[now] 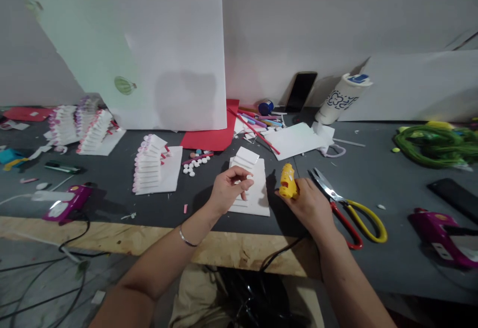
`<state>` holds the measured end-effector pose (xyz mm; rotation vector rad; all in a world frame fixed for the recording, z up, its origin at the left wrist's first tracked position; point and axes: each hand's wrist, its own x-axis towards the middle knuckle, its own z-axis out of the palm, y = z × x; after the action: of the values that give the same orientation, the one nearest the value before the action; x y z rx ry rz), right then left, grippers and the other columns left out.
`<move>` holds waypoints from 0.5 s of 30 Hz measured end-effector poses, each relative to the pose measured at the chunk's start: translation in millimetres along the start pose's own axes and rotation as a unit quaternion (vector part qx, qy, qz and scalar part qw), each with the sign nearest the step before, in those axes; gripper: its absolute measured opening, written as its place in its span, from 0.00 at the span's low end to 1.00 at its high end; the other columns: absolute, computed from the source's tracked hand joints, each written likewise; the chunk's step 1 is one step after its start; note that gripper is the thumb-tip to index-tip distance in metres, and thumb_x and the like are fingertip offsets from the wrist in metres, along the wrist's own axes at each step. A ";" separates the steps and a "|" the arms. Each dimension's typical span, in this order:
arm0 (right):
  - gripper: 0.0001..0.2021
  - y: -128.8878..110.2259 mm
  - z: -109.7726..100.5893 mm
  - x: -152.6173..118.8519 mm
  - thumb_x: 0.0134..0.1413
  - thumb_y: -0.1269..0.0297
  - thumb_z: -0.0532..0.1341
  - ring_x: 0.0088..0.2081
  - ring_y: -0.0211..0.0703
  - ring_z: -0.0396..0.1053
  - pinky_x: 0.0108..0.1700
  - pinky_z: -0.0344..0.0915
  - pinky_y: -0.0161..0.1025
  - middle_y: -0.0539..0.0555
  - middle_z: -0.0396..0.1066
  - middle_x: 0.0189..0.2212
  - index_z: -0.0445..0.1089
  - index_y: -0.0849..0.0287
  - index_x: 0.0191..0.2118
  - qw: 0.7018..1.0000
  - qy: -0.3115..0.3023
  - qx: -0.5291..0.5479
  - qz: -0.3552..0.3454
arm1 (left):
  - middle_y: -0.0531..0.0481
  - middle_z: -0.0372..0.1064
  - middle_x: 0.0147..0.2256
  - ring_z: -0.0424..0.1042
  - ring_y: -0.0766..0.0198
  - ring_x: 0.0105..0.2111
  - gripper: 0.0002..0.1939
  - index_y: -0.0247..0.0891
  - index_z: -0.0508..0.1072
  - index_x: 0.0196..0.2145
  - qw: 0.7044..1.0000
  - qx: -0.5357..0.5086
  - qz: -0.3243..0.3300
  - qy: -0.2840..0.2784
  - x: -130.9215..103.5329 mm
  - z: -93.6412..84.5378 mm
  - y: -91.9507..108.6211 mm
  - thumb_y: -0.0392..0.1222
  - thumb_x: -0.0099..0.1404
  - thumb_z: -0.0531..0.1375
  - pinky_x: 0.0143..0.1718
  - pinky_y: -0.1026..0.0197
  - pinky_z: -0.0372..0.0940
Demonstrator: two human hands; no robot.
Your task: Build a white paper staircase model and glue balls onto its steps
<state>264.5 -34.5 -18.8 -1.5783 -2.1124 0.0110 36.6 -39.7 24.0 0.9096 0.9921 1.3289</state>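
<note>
My left hand (228, 188) pinches a small white disc (250, 179) between thumb and fingertips. Below it lies a white foam board (260, 198) with several white strips (247, 157) stacked in steps, partly hidden by the hand. Wrapped round a yellow glue gun (287, 182), my right hand (312, 206) is just right of the board. More white discs (192, 166) sit in a loose group left of the board. Further left stands a similar stepped piece (149, 168) on its own white base, with pink-edged discs along one side.
Large scissors (345, 208) with red and yellow handles lie beside my right hand. Purple power strips (70, 202) are at both sides. Behind are red paper (212, 139), pens, a phone (300, 91), a white tumbler (341, 98) and green cord (436, 144).
</note>
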 end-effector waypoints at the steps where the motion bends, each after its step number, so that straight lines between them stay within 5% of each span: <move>1: 0.20 0.3 0.2 -0.2 0.60 0.42 0.55 0.31 0.49 0.66 0.28 0.55 0.40 0.56 0.67 0.31 0.63 0.56 0.35 1.000 0.001 -0.001 0.000 | 0.54 0.65 0.26 0.63 0.72 0.22 0.15 0.34 0.76 0.29 1.000 0.005 0.003 -0.003 -0.5 0.2 0.4 0.45 0.45 0.72 0.13 0.70 0.63; 15: 0.21 2.6 7.0 -2.3 0.62 0.42 0.53 0.31 0.49 0.66 0.29 0.56 0.40 0.57 0.68 0.30 0.63 0.57 0.35 0.999 0.005 -0.045 -0.028 | 0.54 0.65 0.29 0.62 0.75 0.20 0.13 0.35 0.76 0.28 0.998 0.058 0.025 -0.028 -1.1 0.3 1.1 0.44 0.48 0.71 0.14 0.72 0.64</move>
<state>264.5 -33.7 -26.5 -1.5671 -2.1759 -0.1119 36.5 -40.7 25.2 1.0613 1.0167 1.2911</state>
